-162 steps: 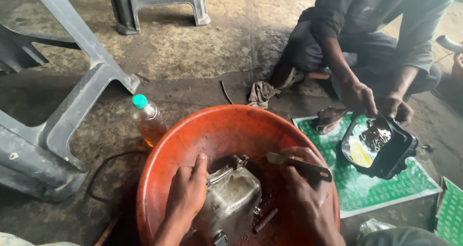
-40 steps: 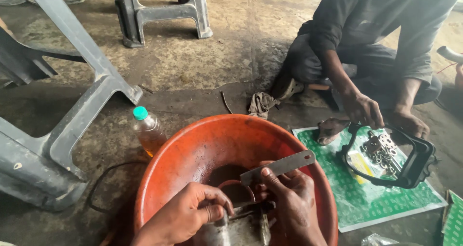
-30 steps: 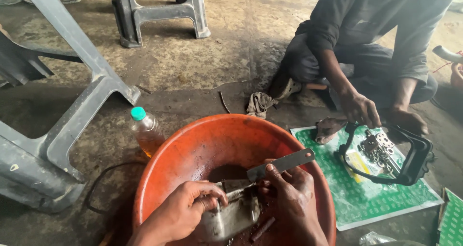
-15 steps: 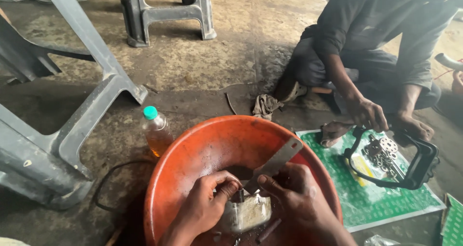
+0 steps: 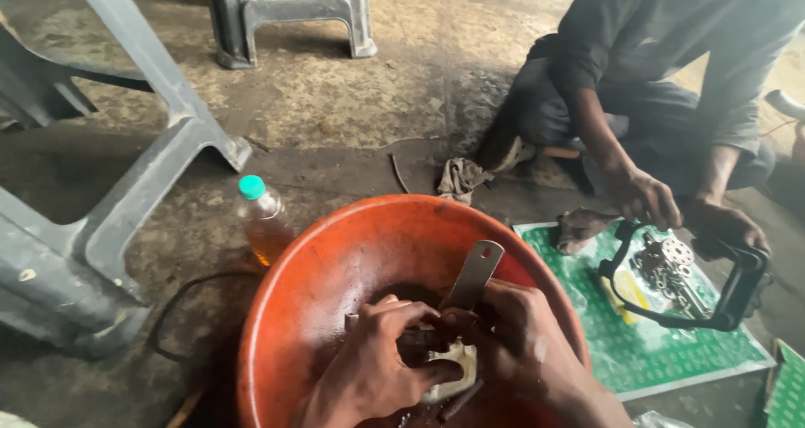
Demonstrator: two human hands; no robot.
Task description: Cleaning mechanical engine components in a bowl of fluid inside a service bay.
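Note:
A large orange basin [image 5: 335, 252] sits on the floor below me. Inside it lies a greasy silver metal engine cover [image 5: 449, 373], mostly hidden by my hands. My left hand [image 5: 377, 369] grips the cover from the left. My right hand [image 5: 524, 344] holds a flat metal blade [image 5: 474, 273] that sticks up and away, its lower end against the cover between my hands. A short dark rod [image 5: 459, 399] lies in the basin beside the cover.
A bottle of amber liquid with a green cap [image 5: 262, 220] stands left of the basin. Another person [image 5: 662, 67] squats at right, hands on a black tray of small metal parts [image 5: 692, 281] over a green mat [image 5: 637, 344]. Grey plastic chairs [image 5: 126, 168] stand left; a rag [image 5: 459, 176] lies beyond the basin.
My hands have closed together over the cover, which was turned and pulled nearer. The blade swung from pointing right to nearly upright. The other person tilted the black tray.

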